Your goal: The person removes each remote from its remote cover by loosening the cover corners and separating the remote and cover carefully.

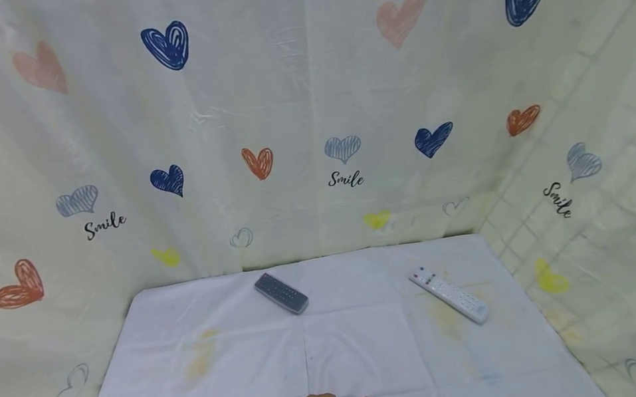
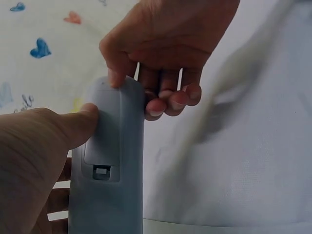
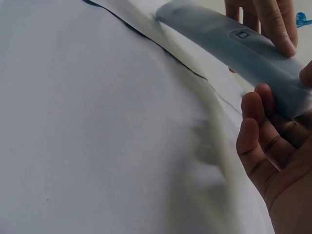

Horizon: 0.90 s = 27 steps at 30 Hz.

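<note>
Holding grey remote (image 2: 105, 207), front hidden, left hand (image 2: 36, 146) partly cropped

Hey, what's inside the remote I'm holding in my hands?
The cover and its latch show on the remote, but the cover is in place, so whatever lies inside is hidden.

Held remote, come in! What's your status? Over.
Left hand grips held remote; right hand holds its end. Battery cover on. Nothing seen in the way; dark remote, white remote lie farther off.
</note>
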{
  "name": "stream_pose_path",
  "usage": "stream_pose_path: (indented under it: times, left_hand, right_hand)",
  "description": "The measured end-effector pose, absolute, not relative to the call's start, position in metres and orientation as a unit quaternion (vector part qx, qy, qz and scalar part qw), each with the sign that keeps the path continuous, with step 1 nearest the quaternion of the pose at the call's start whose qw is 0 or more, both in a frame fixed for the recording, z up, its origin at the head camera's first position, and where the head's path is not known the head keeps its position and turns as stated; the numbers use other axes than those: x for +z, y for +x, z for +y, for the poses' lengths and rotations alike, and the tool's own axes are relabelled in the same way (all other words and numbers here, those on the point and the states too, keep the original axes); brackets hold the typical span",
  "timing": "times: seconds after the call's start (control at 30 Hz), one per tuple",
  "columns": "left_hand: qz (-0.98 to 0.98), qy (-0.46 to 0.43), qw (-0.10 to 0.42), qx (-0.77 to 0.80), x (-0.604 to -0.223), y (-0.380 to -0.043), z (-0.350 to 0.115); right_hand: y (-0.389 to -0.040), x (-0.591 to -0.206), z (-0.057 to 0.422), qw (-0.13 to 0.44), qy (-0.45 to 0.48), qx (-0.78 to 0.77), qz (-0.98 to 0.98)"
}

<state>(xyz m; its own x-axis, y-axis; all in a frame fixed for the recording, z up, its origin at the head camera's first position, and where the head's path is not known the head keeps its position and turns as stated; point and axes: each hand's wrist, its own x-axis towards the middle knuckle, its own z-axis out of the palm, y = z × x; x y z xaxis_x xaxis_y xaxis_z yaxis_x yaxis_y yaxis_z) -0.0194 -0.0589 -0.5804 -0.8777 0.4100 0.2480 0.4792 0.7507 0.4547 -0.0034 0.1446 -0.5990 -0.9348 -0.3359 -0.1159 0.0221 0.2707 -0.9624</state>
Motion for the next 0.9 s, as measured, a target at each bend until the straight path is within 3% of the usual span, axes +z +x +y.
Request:
stream_pose_path:
  times: [0.37,0.5,0.9]
  left_hand:
    - [-0.932,-0.192,0.006,-0.306,-0.572,-0.014,-0.058]
    - [-0.928,-0.174,-0.022,-0.328,-0.57,-0.013,-0.058]
    - [-0.91,-0.167,-0.029,-0.379,-0.571,-0.011,-0.051]
  right_hand:
    - [-0.005,-0.6,0.144,0.176,-0.039,-0.629,0.757]
    - [-0.005,-0.6,0.142,0.17,-0.02,-0.624,0.763]
    - [-0.006,-0.6,0.132,0.109,0.094,-0.641,0.754]
